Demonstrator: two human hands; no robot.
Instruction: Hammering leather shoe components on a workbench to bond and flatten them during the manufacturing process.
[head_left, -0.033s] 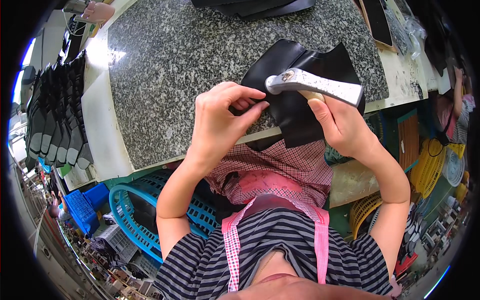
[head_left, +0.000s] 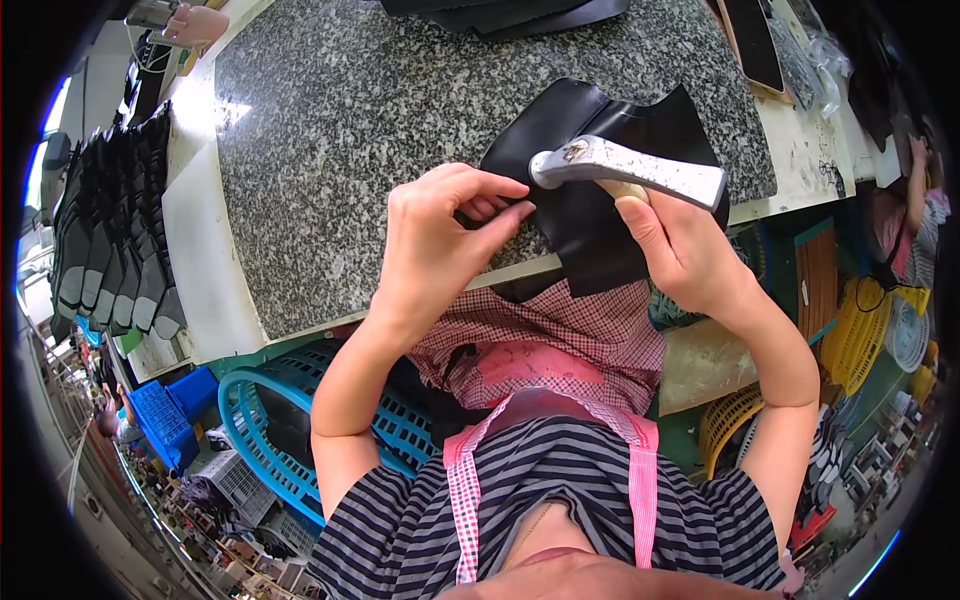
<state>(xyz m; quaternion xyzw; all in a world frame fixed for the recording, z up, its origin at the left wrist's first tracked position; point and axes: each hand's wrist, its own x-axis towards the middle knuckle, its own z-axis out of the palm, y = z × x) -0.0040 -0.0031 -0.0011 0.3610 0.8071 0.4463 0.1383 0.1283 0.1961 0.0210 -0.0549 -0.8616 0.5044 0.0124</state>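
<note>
A black leather piece (head_left: 590,225) lies on the speckled granite slab (head_left: 330,190), its lower part hanging over the near edge. My left hand (head_left: 440,235) is closed at its left edge, thumb and forefinger pinching the margin. In my right hand (head_left: 690,250) is a hammer (head_left: 640,168), gripped by its handle. The silver hammer head lies over the leather, its round face close to my left fingertips. Whether that face touches the leather, I cannot tell.
More black pieces (head_left: 510,15) are piled at the slab's far edge. Rows of black and grey pieces (head_left: 110,230) stand at the left. A blue basket (head_left: 240,400) sits below the table, and yellow baskets (head_left: 855,335) are at the right. Another person (head_left: 925,220) is at far right.
</note>
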